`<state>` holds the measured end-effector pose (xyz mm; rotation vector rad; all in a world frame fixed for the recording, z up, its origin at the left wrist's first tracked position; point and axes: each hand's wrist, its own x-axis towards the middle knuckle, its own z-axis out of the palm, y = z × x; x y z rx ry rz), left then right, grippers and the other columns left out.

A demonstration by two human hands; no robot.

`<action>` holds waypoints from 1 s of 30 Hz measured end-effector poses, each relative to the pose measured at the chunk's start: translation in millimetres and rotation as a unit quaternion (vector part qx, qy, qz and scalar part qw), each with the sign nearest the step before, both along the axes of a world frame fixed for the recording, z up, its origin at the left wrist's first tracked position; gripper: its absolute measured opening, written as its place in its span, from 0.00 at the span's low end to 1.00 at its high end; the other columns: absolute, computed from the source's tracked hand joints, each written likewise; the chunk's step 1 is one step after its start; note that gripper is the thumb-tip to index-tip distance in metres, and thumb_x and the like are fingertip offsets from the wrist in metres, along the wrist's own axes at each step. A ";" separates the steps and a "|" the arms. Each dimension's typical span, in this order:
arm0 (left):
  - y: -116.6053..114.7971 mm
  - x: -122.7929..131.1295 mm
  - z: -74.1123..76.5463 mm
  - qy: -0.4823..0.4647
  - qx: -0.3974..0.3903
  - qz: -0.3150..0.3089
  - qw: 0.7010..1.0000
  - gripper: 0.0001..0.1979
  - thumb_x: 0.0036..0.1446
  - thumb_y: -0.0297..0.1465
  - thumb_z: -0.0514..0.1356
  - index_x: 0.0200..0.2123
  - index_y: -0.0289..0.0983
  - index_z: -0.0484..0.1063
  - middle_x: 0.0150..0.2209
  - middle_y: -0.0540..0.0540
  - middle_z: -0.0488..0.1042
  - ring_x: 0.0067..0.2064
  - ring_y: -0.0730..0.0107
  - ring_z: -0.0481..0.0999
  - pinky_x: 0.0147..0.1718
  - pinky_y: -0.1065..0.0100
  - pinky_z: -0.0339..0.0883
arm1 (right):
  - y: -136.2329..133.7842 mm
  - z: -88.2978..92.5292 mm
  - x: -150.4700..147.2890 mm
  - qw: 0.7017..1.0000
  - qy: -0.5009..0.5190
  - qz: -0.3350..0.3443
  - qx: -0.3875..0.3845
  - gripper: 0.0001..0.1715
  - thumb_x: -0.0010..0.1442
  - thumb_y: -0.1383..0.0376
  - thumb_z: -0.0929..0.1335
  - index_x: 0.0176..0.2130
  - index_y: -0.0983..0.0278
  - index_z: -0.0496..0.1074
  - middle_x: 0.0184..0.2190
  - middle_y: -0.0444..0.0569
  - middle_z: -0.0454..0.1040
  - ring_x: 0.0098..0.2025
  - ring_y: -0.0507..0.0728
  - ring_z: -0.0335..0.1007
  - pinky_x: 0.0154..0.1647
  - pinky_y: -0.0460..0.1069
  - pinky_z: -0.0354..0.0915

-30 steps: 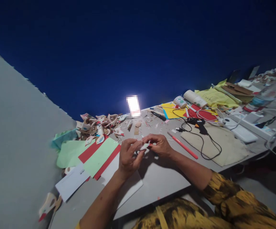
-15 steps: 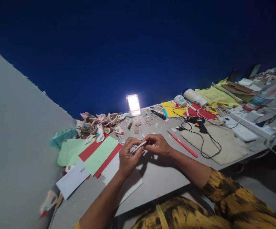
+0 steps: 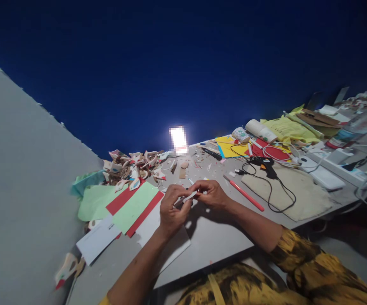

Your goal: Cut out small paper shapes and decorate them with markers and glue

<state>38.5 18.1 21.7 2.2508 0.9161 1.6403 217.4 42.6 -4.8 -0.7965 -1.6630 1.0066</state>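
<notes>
Over the middle of the table, my left hand (image 3: 174, 207) is closed on a small white flat piece (image 3: 189, 197), seen almost edge-on. The thumb and fingers of my right hand (image 3: 211, 195) pinch the same piece at its right end. Fingers cover much of it, and its full shape is hidden. Beneath and left of my left hand lies a white sheet (image 3: 173, 250). To the right of my right hand rests a red craft knife or pen-like tool (image 3: 246, 195).
A heap of small painted cut-outs (image 3: 132, 167) lies at the back left, near green and red paper (image 3: 137, 208) and a white card (image 3: 97, 239). On the right, a black glue gun (image 3: 266, 165) with its cable lies on a beige cloth (image 3: 300, 195), beside a power strip (image 3: 345, 169).
Both hands stay together around the white piece, which has turned slightly and shows less of its face. The whole view has shifted a little.
</notes>
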 end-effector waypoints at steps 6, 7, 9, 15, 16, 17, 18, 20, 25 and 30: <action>-1.7 -0.2 -0.1 0.026 0.031 0.002 0.999 0.09 0.57 0.22 0.65 0.40 0.39 0.75 0.34 0.47 0.76 0.37 0.65 0.76 0.36 0.64 0.72 | 0.7 -2.0 0.9 1.000 0.006 0.008 0.020 0.06 0.58 0.63 0.74 0.34 0.64 0.82 0.32 0.50 0.82 0.34 0.57 0.77 0.39 0.50 0.69; -2.1 -0.3 0.0 0.031 0.040 0.003 0.999 0.10 0.57 0.21 0.65 0.41 0.39 0.75 0.35 0.47 0.76 0.37 0.65 0.76 0.36 0.65 0.72 | 0.6 -2.1 0.8 1.000 0.006 0.010 0.023 0.06 0.58 0.63 0.73 0.34 0.64 0.82 0.32 0.50 0.82 0.34 0.57 0.77 0.39 0.50 0.69; -2.9 -0.4 0.3 0.037 0.058 0.005 0.998 0.11 0.57 0.20 0.64 0.42 0.40 0.74 0.35 0.47 0.76 0.37 0.66 0.76 0.35 0.65 0.72 | 0.1 -2.3 0.5 1.000 0.006 0.013 0.028 0.06 0.59 0.63 0.73 0.34 0.63 0.82 0.32 0.50 0.82 0.34 0.57 0.77 0.40 0.51 0.70; -6.1 -0.6 4.7 0.059 0.091 0.017 0.994 0.12 0.57 0.19 0.63 0.41 0.40 0.73 0.34 0.48 0.75 0.36 0.66 0.76 0.35 0.64 0.71 | -2.6 -2.3 1.1 0.999 0.009 0.019 0.047 0.12 0.60 0.57 0.74 0.35 0.63 0.82 0.33 0.52 0.82 0.36 0.59 0.78 0.41 0.52 0.70; -6.6 -0.5 5.6 0.062 0.094 0.017 0.993 0.12 0.57 0.19 0.62 0.40 0.40 0.72 0.34 0.48 0.75 0.36 0.66 0.76 0.36 0.64 0.71 | -2.8 -2.4 1.3 0.999 0.010 0.019 0.049 0.12 0.61 0.56 0.74 0.35 0.63 0.82 0.33 0.52 0.82 0.37 0.59 0.78 0.41 0.52 0.70; -7.1 -0.5 6.4 0.064 0.098 0.017 0.993 0.11 0.57 0.19 0.62 0.40 0.40 0.72 0.34 0.48 0.75 0.36 0.66 0.75 0.36 0.64 0.71 | -3.0 -2.6 1.4 0.998 0.010 0.018 0.051 0.13 0.61 0.55 0.74 0.35 0.63 0.82 0.33 0.52 0.82 0.37 0.59 0.78 0.41 0.51 0.70; -7.4 -0.4 7.0 0.066 0.100 0.016 0.993 0.11 0.57 0.19 0.62 0.40 0.40 0.72 0.34 0.48 0.75 0.36 0.66 0.75 0.36 0.63 0.71 | -3.0 -2.9 1.5 0.998 0.011 0.017 0.054 0.13 0.61 0.55 0.74 0.35 0.63 0.82 0.33 0.52 0.82 0.36 0.58 0.78 0.41 0.51 0.70; -7.7 -0.4 7.5 0.065 0.101 0.015 0.993 0.11 0.58 0.20 0.62 0.40 0.40 0.71 0.34 0.48 0.75 0.36 0.66 0.75 0.36 0.63 0.71 | -3.0 -3.2 1.5 0.998 0.013 0.018 0.060 0.13 0.61 0.55 0.74 0.35 0.62 0.82 0.33 0.51 0.82 0.36 0.58 0.78 0.41 0.51 0.70; -6.9 -0.7 5.8 0.057 0.105 0.012 0.993 0.12 0.58 0.20 0.63 0.41 0.41 0.73 0.33 0.49 0.75 0.36 0.66 0.76 0.36 0.63 0.70 | -2.8 -3.5 1.0 0.997 0.016 0.015 0.073 0.15 0.62 0.54 0.73 0.35 0.62 0.82 0.33 0.51 0.82 0.36 0.58 0.78 0.41 0.51 0.70; -6.7 0.3 4.0 0.042 0.109 0.018 0.993 0.16 0.58 0.22 0.63 0.48 0.42 0.71 0.35 0.47 0.77 0.37 0.63 0.77 0.37 0.60 0.72 | -1.4 -6.1 0.8 0.994 0.010 -0.005 0.111 0.14 0.64 0.53 0.72 0.36 0.61 0.82 0.33 0.52 0.83 0.36 0.59 0.78 0.41 0.53 0.71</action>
